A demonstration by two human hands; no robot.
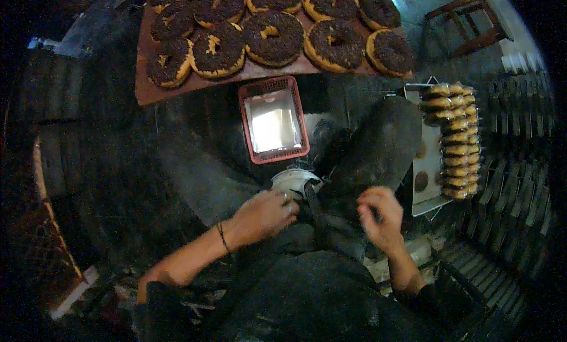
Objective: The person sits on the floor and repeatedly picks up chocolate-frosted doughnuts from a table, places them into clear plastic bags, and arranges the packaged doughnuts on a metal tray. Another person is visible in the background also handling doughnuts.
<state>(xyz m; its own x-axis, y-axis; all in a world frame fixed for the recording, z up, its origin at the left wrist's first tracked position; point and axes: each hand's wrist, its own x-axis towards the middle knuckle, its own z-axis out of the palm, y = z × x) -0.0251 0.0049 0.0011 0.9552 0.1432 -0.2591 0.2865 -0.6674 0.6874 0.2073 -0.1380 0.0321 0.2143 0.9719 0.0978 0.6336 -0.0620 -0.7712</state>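
My left hand [267, 214] is closed, with its fingers curled at the near left side of a white tub [290, 180] between my thighs. What those fingers hold, if anything, is hidden and smeared by motion. A dark strip, perhaps a tool handle, crosses the tub's right side. Over my right thigh, my right hand [381, 219] hovers apart from the tub. Its fingers are loosely bent, with a gap to the thumb and nothing visible between them. Just beyond the tub sits a red plastic basket [243, 126] lined with something shiny and pale.
Ring-shaped cakes with a dark crumbly topping [274, 40] fill a reddish board [155, 93] at the far side. On the right, packed golden pastries [462, 142] line a metal tray [429, 191]. A wooden stool [458, 23] stands at the far right, above dark slatted racks [512, 197].
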